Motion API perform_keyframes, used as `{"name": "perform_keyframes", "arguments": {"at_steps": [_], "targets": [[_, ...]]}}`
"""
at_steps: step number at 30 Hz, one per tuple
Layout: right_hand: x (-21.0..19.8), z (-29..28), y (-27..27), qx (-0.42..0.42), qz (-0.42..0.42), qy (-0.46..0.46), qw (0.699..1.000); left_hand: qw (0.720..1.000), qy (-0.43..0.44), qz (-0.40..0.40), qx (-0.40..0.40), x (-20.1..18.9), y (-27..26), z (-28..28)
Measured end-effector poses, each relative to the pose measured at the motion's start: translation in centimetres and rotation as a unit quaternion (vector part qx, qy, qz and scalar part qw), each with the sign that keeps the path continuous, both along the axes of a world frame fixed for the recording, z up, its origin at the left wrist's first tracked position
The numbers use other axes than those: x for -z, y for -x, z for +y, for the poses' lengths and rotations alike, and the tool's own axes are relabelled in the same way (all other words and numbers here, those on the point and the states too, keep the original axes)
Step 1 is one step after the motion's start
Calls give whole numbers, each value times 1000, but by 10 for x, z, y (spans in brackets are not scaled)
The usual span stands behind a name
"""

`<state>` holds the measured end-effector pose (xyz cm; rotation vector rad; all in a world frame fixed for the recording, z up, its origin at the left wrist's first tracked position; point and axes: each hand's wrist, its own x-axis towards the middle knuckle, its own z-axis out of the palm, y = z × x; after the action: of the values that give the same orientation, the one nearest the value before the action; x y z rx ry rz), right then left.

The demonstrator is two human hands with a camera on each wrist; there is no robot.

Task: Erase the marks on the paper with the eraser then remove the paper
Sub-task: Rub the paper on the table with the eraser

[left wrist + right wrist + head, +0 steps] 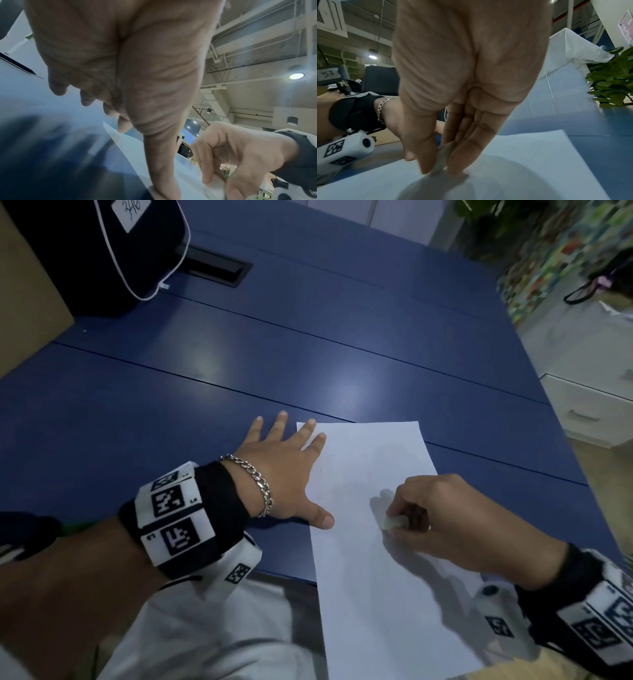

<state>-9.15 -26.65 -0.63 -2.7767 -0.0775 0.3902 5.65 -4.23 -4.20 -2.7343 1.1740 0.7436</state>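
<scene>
A white sheet of paper [376, 559] lies on the blue table [239, 364], its near end hanging over the table's front edge. Only faint grey marks show around its middle. My left hand [291, 470] lies flat with fingers spread, holding down the paper's left edge with thumb and two fingertips. My right hand [442, 515] pinches a small white eraser [394, 522] and presses it against the paper near its middle. In the right wrist view the eraser [441, 161] sits between thumb and fingers, touching the paper [530, 155].
A dark bag [102, 248] with white piping stands at the table's far left beside a cardboard box [27, 302]. A black cable slot [219, 268] is set into the tabletop. White drawers [592, 409] stand to the right, off the table.
</scene>
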Motion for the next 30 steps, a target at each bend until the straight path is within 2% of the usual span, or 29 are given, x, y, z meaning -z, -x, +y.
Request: {"name": "perform_keyframes", "arguments": {"at_steps": [6,9,11,13,17,21,24,27,30], "targets": [[-14,1,-22,-24,99,-4,995,999,19,31,10,-6,-8,-2],[-11,1,-44,-28,12,-21,999,999,2,38,18,-8,-11,0],[-6,1,-61,11,-57,-39,998,999,-2,37,27,-9,-11,-1],[-1,1,-75,34,-91,-32,995,998,11,35,44,-10,-9,-3],[7,3,-86,18,-90,4,996,996,42,46,67,-12,-9,-9],[8,1,-87,23,-86,9,996,997,5,34,74,-6,-11,-11],[9,6,-84,27,-94,1,995,997,8,25,79,-2,-11,-12],[12,18,-75,-14,-98,4,995,996,10,21,82,-1,-10,-13],[8,19,-71,-40,-63,-15,997,996,9,26,79,0,-11,-11]]}}
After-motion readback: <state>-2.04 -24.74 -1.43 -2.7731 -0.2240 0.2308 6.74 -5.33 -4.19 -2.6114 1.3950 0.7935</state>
